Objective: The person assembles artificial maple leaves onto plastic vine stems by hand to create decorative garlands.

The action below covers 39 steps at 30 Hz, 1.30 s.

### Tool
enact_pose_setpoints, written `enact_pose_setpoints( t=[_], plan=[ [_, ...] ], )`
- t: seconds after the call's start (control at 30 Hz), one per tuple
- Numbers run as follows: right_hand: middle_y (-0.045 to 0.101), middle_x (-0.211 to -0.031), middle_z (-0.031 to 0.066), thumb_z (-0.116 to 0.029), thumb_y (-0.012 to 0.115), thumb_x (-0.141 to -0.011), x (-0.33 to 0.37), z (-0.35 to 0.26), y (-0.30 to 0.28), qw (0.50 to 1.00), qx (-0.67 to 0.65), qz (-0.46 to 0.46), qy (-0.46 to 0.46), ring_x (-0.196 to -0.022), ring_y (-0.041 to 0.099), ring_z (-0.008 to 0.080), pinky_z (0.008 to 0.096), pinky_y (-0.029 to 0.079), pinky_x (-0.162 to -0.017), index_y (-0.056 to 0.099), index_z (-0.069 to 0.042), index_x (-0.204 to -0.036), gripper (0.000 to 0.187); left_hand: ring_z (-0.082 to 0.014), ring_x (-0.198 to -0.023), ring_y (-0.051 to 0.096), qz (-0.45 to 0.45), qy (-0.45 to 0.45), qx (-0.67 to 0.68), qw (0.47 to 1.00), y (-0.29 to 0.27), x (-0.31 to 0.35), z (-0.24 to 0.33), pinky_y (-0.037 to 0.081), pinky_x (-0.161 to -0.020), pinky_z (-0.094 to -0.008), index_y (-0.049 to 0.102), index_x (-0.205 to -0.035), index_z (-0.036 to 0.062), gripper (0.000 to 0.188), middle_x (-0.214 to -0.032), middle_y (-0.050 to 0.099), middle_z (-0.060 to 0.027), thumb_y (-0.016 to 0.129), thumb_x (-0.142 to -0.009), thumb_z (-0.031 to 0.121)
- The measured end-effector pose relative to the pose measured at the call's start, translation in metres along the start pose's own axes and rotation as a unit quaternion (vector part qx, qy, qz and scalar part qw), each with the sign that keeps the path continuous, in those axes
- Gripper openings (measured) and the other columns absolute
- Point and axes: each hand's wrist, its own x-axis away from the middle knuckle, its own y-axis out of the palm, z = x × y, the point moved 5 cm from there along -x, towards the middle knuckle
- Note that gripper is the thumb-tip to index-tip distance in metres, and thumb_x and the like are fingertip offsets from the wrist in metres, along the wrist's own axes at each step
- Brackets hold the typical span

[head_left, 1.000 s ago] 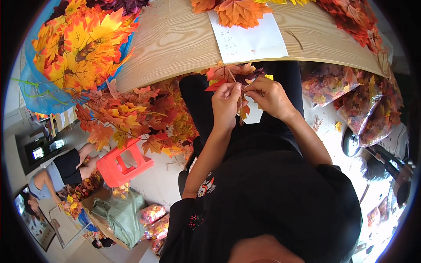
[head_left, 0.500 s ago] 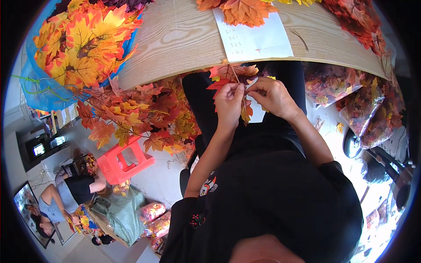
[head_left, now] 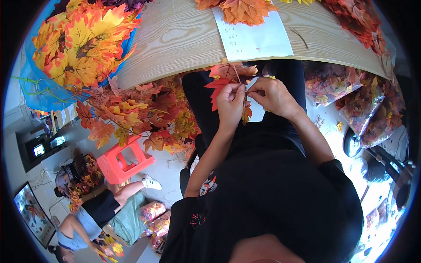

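In front of my lap, below the table edge, my left hand [head_left: 230, 104] pinches the thin brown stem of an artificial maple leaf garland [head_left: 218, 86]. Its red and orange leaves hang around the fingers. My right hand [head_left: 275, 97] is closed beside it, fingertips pressed together near the same stem, almost touching the left thumb. What the right fingertips hold is too small to make out. A sheet of white paper [head_left: 258, 113] shows behind the hands, on my dark trousers.
The wooden table [head_left: 175, 39] bears a paper with handwriting [head_left: 258, 41] and orange leaves [head_left: 247, 12]. At left are a blue bag [head_left: 33, 94] of yellow-orange leaves, more garlands [head_left: 144, 109], and a red stool [head_left: 115, 164]. Filled clear bags [head_left: 366, 105] lie right. Another person [head_left: 83, 223] carries leaves.
My hands stay nearly in place; the right fingertips have shifted slightly beside the left thumb. At lower left, the other person has moved nearer, holding leaves, with one leg now stretched by the stool.
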Motion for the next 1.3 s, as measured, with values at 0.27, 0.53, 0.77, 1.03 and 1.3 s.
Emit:
enact_pose_setpoints(
  t=[0.27, 0.53, 0.77, 1.03, 1.3],
  plan=[
    [0.062, -0.068, 0.0131, -0.014, 0.06, -0.074, -0.002, 0.0, 0.003, 0.997, -0.045, -0.025, 0.055, -0.063, 0.061, 0.028, 0.035, 0.048, -0.059, 0.063, -0.002, -0.077, 0.013, -0.0083, -0.063, 0.057, -0.02, 0.016, -0.048, 0.999, 0.0, 0.003, -0.001, 0.052, -0.052, -0.022, 0.056, -0.087, -0.0038, 0.012, -0.077, 0.06, -0.0065, 0.055, -0.086, 0.008],
    [0.062, -0.063, 0.0127, -0.015, 0.061, -0.075, -0.003, 0.012, 0.01, 0.986, -0.11, -0.054, 0.111, -0.057, 0.061, 0.0191, 0.0303, 0.047, -0.056, 0.063, 0.002, -0.076, 0.017, -0.0079, -0.064, 0.057, -0.029, 0.013, -0.036, 0.999, -0.001, 0.004, -0.003, 0.053, -0.053, -0.0223, 0.056, -0.087, -0.0038, 0.01, -0.077, 0.06, -0.0063, 0.054, -0.086, 0.006],
    [0.062, -0.064, 0.0117, -0.014, 0.062, -0.076, -0.004, 0.015, 0.015, 0.979, -0.157, -0.038, 0.121, -0.054, 0.058, 0.0152, 0.0268, 0.046, -0.055, 0.064, 0.002, -0.08, 0.017, -0.0108, -0.072, 0.059, -0.053, -0.049, 0.013, 0.997, -0.004, 0.002, 0.0, 0.054, -0.059, -0.0251, 0.056, -0.091, -0.0011, 0.01, -0.087, 0.061, -0.0074, 0.052, -0.087, 0.007],
    [0.06, -0.066, 0.0057, -0.01, 0.061, -0.079, -0.002, 0.009, 0.014, 0.976, -0.163, -0.013, 0.143, -0.06, 0.052, 0.0064, 0.0233, 0.044, -0.055, 0.063, 0.004, -0.081, 0.015, -0.0127, -0.075, 0.059, -0.05, -0.095, 0.073, 0.991, -0.007, 0.0, -0.007, 0.054, -0.058, -0.0265, 0.057, -0.09, 0.0009, 0.009, -0.092, 0.061, -0.0088, 0.052, -0.087, 0.008],
    [0.061, -0.069, 0.006, -0.01, 0.06, -0.081, 0.005, 0.024, 0.032, 0.962, -0.212, 0.009, 0.173, -0.064, 0.053, 0.0059, 0.023, 0.045, -0.057, 0.063, 0.004, -0.083, 0.015, -0.0132, -0.079, 0.058, -0.009, -0.094, 0.137, 0.986, -0.003, 0.006, -0.017, 0.053, -0.063, -0.0295, 0.055, -0.089, 0.0027, 0.008, -0.092, 0.059, -0.0066, 0.053, -0.087, 0.01]
  ],
)
